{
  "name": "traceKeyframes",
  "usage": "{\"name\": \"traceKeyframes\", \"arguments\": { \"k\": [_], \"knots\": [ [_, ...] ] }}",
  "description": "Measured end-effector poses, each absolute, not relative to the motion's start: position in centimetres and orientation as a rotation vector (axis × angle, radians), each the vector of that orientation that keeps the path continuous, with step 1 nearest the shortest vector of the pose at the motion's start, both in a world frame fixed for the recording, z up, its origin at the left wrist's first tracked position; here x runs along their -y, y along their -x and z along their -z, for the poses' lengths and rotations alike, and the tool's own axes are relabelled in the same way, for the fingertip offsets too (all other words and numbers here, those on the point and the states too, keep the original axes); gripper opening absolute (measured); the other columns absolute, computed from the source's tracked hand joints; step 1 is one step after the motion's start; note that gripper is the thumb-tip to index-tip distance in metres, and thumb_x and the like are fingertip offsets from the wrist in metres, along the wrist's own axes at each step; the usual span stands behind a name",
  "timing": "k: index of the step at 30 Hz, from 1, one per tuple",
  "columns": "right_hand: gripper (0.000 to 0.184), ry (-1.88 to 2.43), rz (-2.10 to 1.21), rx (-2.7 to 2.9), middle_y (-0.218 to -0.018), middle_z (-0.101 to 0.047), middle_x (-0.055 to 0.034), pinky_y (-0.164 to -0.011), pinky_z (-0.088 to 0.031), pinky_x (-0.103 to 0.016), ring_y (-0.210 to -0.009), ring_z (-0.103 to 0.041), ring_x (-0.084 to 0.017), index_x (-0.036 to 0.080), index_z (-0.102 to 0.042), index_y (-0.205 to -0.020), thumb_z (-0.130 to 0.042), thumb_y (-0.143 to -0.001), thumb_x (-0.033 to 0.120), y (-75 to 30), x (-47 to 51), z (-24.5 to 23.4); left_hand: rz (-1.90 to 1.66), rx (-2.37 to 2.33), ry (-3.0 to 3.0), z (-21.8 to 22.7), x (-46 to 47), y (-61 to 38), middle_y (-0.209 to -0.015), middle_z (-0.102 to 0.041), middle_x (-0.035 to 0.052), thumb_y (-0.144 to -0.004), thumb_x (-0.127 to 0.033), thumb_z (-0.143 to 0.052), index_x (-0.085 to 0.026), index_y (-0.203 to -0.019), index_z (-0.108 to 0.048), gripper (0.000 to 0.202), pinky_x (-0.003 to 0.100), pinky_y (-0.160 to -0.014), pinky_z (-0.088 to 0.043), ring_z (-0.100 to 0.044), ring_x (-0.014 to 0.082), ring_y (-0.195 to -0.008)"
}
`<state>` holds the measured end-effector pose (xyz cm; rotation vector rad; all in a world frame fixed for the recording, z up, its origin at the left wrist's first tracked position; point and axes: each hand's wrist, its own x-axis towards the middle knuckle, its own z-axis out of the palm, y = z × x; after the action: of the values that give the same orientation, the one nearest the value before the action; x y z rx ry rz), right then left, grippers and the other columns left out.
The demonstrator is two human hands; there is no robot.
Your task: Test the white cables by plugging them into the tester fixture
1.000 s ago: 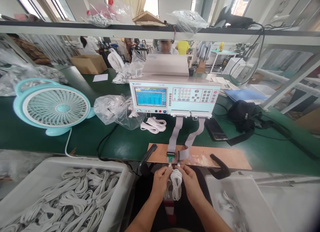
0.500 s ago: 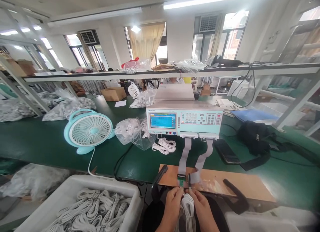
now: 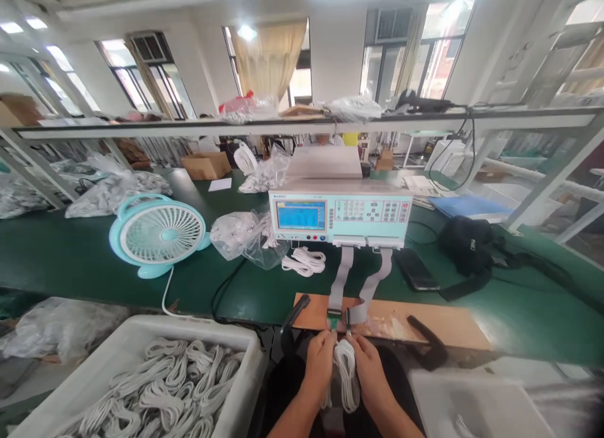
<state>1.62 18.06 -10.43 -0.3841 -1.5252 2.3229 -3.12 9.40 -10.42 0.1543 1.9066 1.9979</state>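
A coiled bundle of white cable (image 3: 347,376) hangs between my two hands at the front of the bench. My left hand (image 3: 319,359) pinches one cable end against a small green circuit board (image 3: 334,323), which sits at the end of a grey ribbon cable (image 3: 341,279). With its fingers closed, my right hand (image 3: 369,362) holds the other cable end at a dark ribbon connector (image 3: 349,316). Fingers partly hide both plugs, so how far they sit in is unclear. Both ribbons run to a tester (image 3: 340,214) with a lit blue screen.
A white bin (image 3: 252,362) of coiled cables stands at lower left. On the green bench (image 3: 226,280) are a turquoise fan (image 3: 167,235), bagged cables (image 3: 236,235), two loose coils (image 3: 304,262), a phone (image 3: 416,270) and a black bag (image 3: 467,244). Black armrests (image 3: 295,312) flank my hands.
The whole view has shifted, so the bench and tester appear higher and slightly further left. Both hands stay at the connectors with the cable, and more of the coil now shows between them.
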Motion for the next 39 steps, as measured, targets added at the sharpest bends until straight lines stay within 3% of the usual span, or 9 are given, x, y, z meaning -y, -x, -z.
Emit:
{"name": "traceKeyframes", "arguments": {
  "k": [4, 9, 13, 15, 18, 25, 31, 36, 39],
  "knots": [
    [0.039, 0.366, -2.381, 1.595, -0.065, -0.043, -0.0035, -0.051, -0.030, -0.027, -0.058, -0.038, -0.023, 0.018, -0.051, -0.067, -0.073, -0.077, 0.049, -3.3, -18.4, 9.1, -1.996, -1.802, -0.156, 10.2, -9.3, 1.5, -0.067, -0.040, 0.0037, -0.081, -0.038, -0.047, -0.010, -0.068, -0.045, 0.031, 0.024, -0.060, -0.032, -0.037, 0.0110, -0.064],
    [0.036, 0.379, -2.138, 2.053, -0.060, -0.038, -0.0012, -0.046, -0.021, -0.026, -0.051, -0.035, -0.020, 0.018, -0.047, -0.065, -0.064, -0.081, 0.045, -8.9, -26.8, 8.6, -1.928, -1.427, 0.141, 8.3, -8.8, 0.0, -0.080, -0.053, 0.0086, -0.078, -0.057, -0.051, -0.010, -0.087, -0.055, 0.048, 0.025, -0.045, -0.035, -0.046, 0.0147, -0.060],
    [0.027, 0.357, -1.095, 2.513, -0.072, -0.046, -0.0089, -0.049, -0.023, -0.032, -0.056, -0.041, -0.026, 0.019, -0.057, -0.074, -0.058, -0.081, 0.046, -13.5, -31.9, 9.4, -2.019, -0.924, 0.490, 7.2, -8.9, -0.2, -0.066, -0.044, 0.0024, -0.079, -0.044, -0.057, -0.012, -0.070, -0.040, 0.037, 0.023, -0.043, -0.030, -0.041, 0.0115, -0.053],
    [0.025, 0.307, -1.402, 2.506, -0.086, -0.050, -0.0103, -0.058, -0.034, -0.037, -0.068, -0.048, -0.030, 0.020, -0.061, -0.093, -0.057, -0.087, 0.044, -14.5, -30.6, 9.1, -2.013, -0.743, 0.562, 7.2, -9.4, -0.3, -0.061, -0.038, 0.0001, -0.081, -0.040, -0.056, -0.013, -0.070, -0.036, 0.036, 0.022, -0.043, -0.028, -0.038, 0.0103, -0.050],
    [0.032, 0.090, -2.452, 2.196, -0.096, -0.052, -0.0100, -0.071, -0.042, -0.038, -0.080, -0.051, -0.029, 0.016, -0.055, -0.108, -0.049, -0.098, 0.045, -13.9, -25.7, 8.5, -2.028, -0.623, 0.558, 7.4, -10.3, -0.6, -0.059, -0.034, -0.0008, -0.081, -0.039, -0.056, -0.013, -0.070, -0.034, 0.036, 0.021, -0.043, -0.027, -0.036, 0.0097, -0.049],
    [0.034, 0.012, -2.965, 1.781, -0.077, -0.051, -0.0071, -0.058, -0.034, -0.023, -0.065, -0.044, -0.020, 0.009, -0.057, -0.088, -0.067, -0.083, 0.041, -11.4, -20.2, 9.0, -2.085, -1.203, 0.327, 8.5, -10.0, -1.9, -0.073, -0.045, 0.0019, -0.081, -0.049, -0.053, -0.012, -0.084, -0.047, 0.037, 0.029, -0.065, -0.045, -0.048, 0.0118, -0.065],
    [0.034, 0.223, -2.939, 1.772, -0.073, -0.050, -0.0071, -0.053, -0.034, -0.022, -0.061, -0.043, -0.019, 0.009, -0.057, -0.083, -0.063, -0.075, 0.041, -11.1, -19.3, 10.8, -1.634, -2.340, -0.785, 8.7, -6.3, -2.8, -0.118, -0.042, 0.0057, -0.089, -0.028, -0.044, -0.022, -0.107, -0.055, 0.023, 0.026, -0.088, -0.040, -0.042, 0.0148, -0.110],
    [0.041, 0.492, -2.765, 1.742, -0.069, -0.049, -0.0062, -0.047, -0.031, -0.020, -0.055, -0.040, -0.017, 0.008, -0.055, -0.084, -0.065, -0.077, 0.047, -10.9, -20.4, 12.2, -1.154, -2.017, -1.159, 6.7, -3.2, -3.0, -0.124, -0.037, -0.0008, -0.078, -0.019, -0.055, -0.033, -0.113, -0.054, 0.038, 0.017, -0.064, -0.043, -0.049, 0.0079, -0.086],
    [0.044, 0.342, -2.589, 2.016, -0.066, -0.048, -0.0047, -0.045, -0.030, -0.022, -0.053, -0.042, -0.019, 0.011, -0.053, -0.080, -0.056, -0.085, 0.054, -10.9, -20.5, 12.3, -1.210, -1.916, -1.063, 6.8, -3.4, -3.2, -0.119, -0.042, 0.0021, -0.079, -0.019, -0.055, -0.024, -0.097, -0.061, 0.020, 0.018, -0.065, -0.043, -0.050, 0.0062, -0.076]
  ]
}}
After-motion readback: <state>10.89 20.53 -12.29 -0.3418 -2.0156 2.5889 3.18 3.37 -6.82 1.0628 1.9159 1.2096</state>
